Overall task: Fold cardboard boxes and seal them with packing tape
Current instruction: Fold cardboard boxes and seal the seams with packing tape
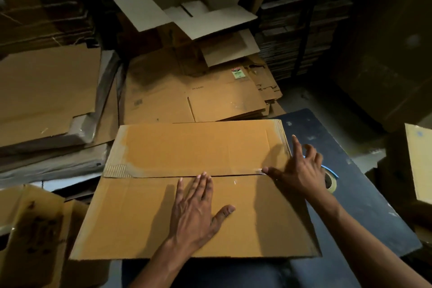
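Tape roll (330, 181) lies right of box (163, 213), flattened cartons (187, 98) behind.
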A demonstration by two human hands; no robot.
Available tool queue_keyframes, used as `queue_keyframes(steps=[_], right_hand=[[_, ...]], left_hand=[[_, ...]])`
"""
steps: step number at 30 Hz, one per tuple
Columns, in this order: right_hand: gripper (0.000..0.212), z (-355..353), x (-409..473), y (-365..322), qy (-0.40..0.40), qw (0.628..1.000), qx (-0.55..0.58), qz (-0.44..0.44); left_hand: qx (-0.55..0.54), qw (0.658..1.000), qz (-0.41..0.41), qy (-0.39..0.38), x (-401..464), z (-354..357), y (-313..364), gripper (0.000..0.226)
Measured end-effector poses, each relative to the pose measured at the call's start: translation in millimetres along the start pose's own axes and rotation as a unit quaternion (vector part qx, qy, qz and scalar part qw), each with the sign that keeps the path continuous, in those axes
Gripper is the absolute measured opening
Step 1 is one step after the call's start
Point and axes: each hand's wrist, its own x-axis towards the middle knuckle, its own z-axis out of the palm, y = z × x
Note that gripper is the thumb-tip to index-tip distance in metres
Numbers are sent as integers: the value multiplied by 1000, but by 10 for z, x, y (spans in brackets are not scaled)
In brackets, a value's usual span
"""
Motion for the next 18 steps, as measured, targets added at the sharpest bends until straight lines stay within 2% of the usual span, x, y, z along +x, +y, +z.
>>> queue_keyframes(steps=[2,5,14,18], right_hand=[[136,13,-67,-175,23,999,-13,-26],[138,134,-110,-370,2,998,-38,-42],[138,246,-213,-465,-1,996,-59,-66],[142,289,-223,-498,-3,998,-56,-41]], left_hand=[[3,1000,11,-4,-47,14,-87,102],[14,999,10,-38,-46,3,-102,110],[-4,999,40,-29,-84,28,-258,103],[-3,998,48,-35,-65,-11,-278,105]])
